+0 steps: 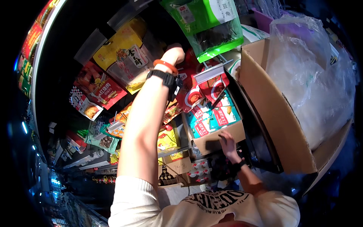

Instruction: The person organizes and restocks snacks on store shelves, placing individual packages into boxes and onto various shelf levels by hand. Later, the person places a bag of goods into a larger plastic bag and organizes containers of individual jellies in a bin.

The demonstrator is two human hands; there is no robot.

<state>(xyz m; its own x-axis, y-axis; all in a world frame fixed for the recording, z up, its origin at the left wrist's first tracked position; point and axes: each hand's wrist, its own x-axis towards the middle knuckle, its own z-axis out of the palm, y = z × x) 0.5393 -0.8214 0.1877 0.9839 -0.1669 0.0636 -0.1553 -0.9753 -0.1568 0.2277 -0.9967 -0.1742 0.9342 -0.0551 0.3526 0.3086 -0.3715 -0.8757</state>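
Observation:
My left hand (176, 52) reaches up among hanging food packets, with an orange bangle (166, 65) and a black wrist device (167, 81) on the arm. Its fingers are turned away, so what they hold is hidden. Red packets (191, 90) hang just right of that wrist. A yellow bag with a clear window (124, 55) is on its left. My right hand (228, 146) is at the front wall of a cardboard box (236, 133), fingers slightly apart and nothing visible in them. Teal-and-red packets (217, 117) fill this box.
A green bag of dark dried food (210, 28) hangs overhead. At right stands a large open carton (272, 105) with clear plastic film (312, 76). A price-tag holder (209, 73) juts out on a hook. Yellow packets (167, 137) and red-capped containers (200, 171) sit lower down.

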